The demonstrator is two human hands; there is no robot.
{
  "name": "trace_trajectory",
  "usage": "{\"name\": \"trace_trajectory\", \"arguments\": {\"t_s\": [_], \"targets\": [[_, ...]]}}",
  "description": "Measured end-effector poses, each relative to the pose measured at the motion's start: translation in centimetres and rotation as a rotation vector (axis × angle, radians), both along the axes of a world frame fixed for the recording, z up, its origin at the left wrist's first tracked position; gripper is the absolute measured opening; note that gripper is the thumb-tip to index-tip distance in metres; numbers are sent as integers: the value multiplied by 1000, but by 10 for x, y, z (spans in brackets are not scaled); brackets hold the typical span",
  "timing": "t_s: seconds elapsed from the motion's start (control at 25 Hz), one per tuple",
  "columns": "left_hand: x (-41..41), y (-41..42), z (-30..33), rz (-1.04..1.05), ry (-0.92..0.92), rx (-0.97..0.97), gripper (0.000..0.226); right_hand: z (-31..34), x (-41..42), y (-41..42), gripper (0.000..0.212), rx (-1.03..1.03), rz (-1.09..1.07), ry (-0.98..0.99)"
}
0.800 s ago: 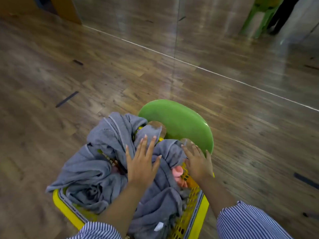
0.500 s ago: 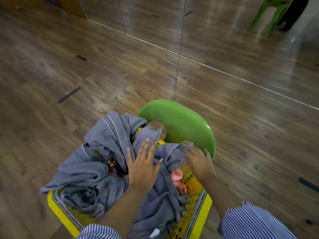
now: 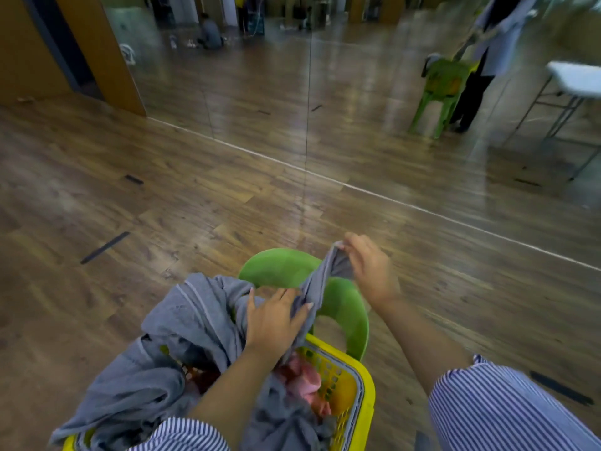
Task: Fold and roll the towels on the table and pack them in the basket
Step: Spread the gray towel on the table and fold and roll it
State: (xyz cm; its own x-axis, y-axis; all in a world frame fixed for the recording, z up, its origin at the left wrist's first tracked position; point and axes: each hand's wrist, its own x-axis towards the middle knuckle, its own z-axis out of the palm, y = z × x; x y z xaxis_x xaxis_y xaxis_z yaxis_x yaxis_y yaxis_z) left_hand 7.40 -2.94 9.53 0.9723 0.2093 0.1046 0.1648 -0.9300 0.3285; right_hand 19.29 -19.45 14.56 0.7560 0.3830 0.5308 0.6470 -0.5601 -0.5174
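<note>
Grey cloth is what I am working with: a grey towel (image 3: pixel 195 323) heaped in the yellow basket (image 3: pixel 359 388), which sits on a green chair (image 3: pixel 344 307). A moment ago both of my hands lay flat on that heap, the right one at the basket's far rim. Now my right hand (image 3: pixel 369 268) has risen above the chair back beyond the basket, pinching a corner of the towel between thumb and fingertips, so a strip of cloth stretches up from the pile. My left hand (image 3: pixel 273 320) has slid toward the basket's far edge and closes its fingers round that same strip lower down, just above the rim.

I judge this to be the start of drawing one towel out for folding; nothing is folded or rolled yet. Most of the grey cloth is still bunched in the basket and spilling over its left side, with a pink cloth (image 3: pixel 304 380) beneath it near the right wall. No table shows near the basket except a white one (image 3: pixel 574 78) reflected in the mirror (image 3: pixel 325 92) well beyond it.
</note>
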Motion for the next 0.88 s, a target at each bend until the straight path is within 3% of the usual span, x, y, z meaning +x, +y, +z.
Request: {"name": "trace_trajectory", "arguments": {"t_s": [0.28,0.4,0.52,0.72,0.88], "targets": [[45,-18,137,-104,-354,-211,64,172,21,-33,12,353,-122,-218],[49,-34,189,-181,-495,-337,57,231,17,-51,14,327,-232,-306],[48,-56,220,-214,-639,-421,50,253,12,-63,16,242,-202,-244],[52,-75,234,-219,-550,-326,38,255,-6,-60,13,180,-65,-148],[46,-73,238,-67,-548,-354,20,268,-11,-62,15,204,-79,-189]]}}
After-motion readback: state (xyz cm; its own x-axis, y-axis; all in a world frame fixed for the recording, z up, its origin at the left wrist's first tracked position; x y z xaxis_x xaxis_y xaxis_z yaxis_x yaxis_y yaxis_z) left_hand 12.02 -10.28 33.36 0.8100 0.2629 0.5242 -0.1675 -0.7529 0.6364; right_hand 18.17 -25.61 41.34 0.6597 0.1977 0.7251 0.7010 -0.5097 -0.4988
